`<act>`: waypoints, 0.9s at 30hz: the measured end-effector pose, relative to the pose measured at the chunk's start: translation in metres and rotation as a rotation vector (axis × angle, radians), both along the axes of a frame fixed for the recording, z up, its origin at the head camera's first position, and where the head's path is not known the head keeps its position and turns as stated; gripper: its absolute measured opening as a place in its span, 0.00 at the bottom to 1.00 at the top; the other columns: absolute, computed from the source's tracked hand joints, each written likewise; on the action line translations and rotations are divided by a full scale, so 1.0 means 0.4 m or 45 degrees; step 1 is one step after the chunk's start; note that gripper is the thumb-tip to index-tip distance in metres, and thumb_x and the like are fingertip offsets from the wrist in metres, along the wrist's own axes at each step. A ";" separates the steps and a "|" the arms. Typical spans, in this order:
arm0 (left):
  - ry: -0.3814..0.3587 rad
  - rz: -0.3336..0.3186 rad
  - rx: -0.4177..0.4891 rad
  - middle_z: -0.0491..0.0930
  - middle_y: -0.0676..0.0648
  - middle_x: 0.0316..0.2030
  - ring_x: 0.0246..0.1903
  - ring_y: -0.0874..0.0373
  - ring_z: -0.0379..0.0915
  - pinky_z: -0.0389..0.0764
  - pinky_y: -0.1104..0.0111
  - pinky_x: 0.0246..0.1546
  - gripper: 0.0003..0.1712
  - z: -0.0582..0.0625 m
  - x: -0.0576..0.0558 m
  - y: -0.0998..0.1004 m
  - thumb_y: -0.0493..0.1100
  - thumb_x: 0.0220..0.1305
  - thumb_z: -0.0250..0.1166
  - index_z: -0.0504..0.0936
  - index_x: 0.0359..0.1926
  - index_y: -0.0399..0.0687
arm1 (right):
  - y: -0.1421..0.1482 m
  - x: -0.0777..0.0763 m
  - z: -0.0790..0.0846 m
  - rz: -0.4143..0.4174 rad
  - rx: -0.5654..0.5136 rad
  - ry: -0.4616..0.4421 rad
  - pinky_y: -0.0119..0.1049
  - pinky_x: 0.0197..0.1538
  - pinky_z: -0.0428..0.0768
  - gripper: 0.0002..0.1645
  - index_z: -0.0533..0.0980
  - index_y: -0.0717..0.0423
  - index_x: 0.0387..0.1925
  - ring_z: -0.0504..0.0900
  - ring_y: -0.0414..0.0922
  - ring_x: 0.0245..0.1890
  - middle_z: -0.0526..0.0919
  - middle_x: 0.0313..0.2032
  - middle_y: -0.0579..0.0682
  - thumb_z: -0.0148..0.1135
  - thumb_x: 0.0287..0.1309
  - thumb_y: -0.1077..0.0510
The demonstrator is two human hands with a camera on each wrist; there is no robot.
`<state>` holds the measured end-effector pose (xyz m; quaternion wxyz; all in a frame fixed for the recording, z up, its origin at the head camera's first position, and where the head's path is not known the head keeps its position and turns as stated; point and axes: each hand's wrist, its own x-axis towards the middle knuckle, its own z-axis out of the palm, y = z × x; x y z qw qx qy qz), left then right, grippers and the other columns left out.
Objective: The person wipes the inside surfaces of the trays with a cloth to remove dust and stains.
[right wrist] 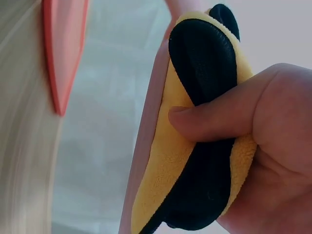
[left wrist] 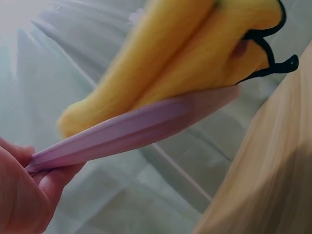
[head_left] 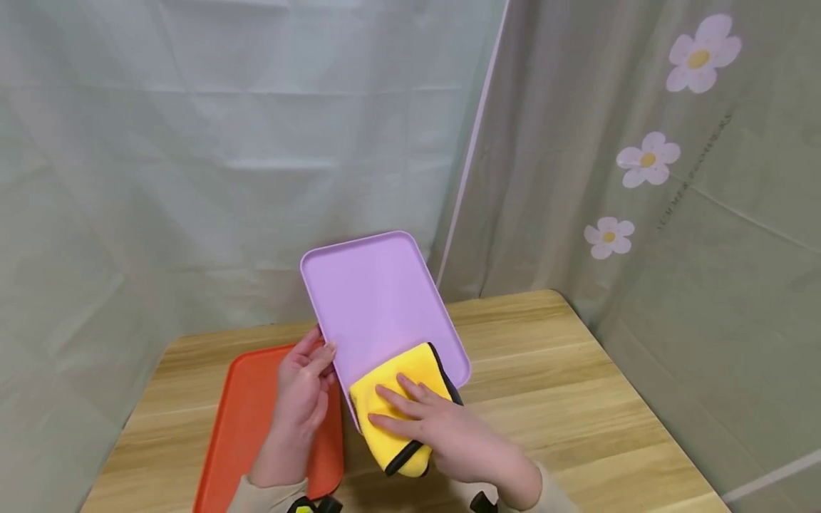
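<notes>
A purple tray (head_left: 378,299) is held up tilted above the table, its inner face toward the head camera. My left hand (head_left: 303,388) pinches its left edge; in the left wrist view the thumb and fingers (left wrist: 58,183) lie on either side of the rim. Against the tray's lower part lies a folded yellow cloth (head_left: 391,377) with black edging. My right hand (head_left: 449,431) holds that cloth, fingers spread over its top. In the right wrist view the thumb (right wrist: 214,119) bends over the cloth's folded black-edged side.
An orange tray (head_left: 246,413) lies on the wooden table (head_left: 564,385) at the left, partly behind my left forearm. Pale curtains (head_left: 224,178) hang behind the table, and one with flower prints (head_left: 648,160) hangs at the right.
</notes>
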<state>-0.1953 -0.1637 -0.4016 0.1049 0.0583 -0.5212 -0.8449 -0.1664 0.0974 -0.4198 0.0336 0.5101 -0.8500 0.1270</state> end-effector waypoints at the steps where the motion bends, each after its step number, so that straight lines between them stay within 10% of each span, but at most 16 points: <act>1: 0.004 -0.001 0.000 0.89 0.51 0.33 0.26 0.62 0.82 0.76 0.76 0.24 0.25 -0.001 0.000 -0.004 0.27 0.76 0.59 0.74 0.72 0.33 | 0.008 -0.003 -0.002 -0.008 -0.006 0.000 0.52 0.78 0.64 0.69 0.64 0.35 0.82 0.52 0.55 0.83 0.53 0.84 0.43 0.59 0.41 0.86; 10: 0.046 -0.012 0.003 0.89 0.51 0.31 0.24 0.63 0.81 0.73 0.77 0.22 0.21 -0.005 0.005 -0.033 0.26 0.76 0.59 0.84 0.62 0.48 | 0.096 -0.041 -0.030 -0.127 -0.102 -0.024 0.58 0.75 0.69 0.68 0.69 0.35 0.79 0.56 0.60 0.82 0.61 0.82 0.45 0.54 0.40 0.88; 15: -0.014 -0.042 -0.040 0.89 0.53 0.32 0.25 0.64 0.82 0.76 0.76 0.24 0.26 -0.001 0.007 -0.034 0.27 0.76 0.59 0.73 0.73 0.33 | 0.118 -0.053 -0.034 -0.109 -0.185 -0.126 0.57 0.75 0.69 0.66 0.69 0.39 0.80 0.59 0.58 0.81 0.64 0.81 0.47 0.49 0.42 0.88; 27: -0.268 -0.262 -0.114 0.90 0.50 0.40 0.36 0.59 0.88 0.89 0.68 0.41 0.33 -0.090 0.021 -0.039 0.31 0.79 0.56 0.59 0.80 0.27 | 0.212 -0.073 0.046 -0.327 -0.875 -0.150 0.36 0.71 0.73 0.59 0.73 0.52 0.76 0.78 0.55 0.68 0.79 0.70 0.52 0.47 0.39 0.88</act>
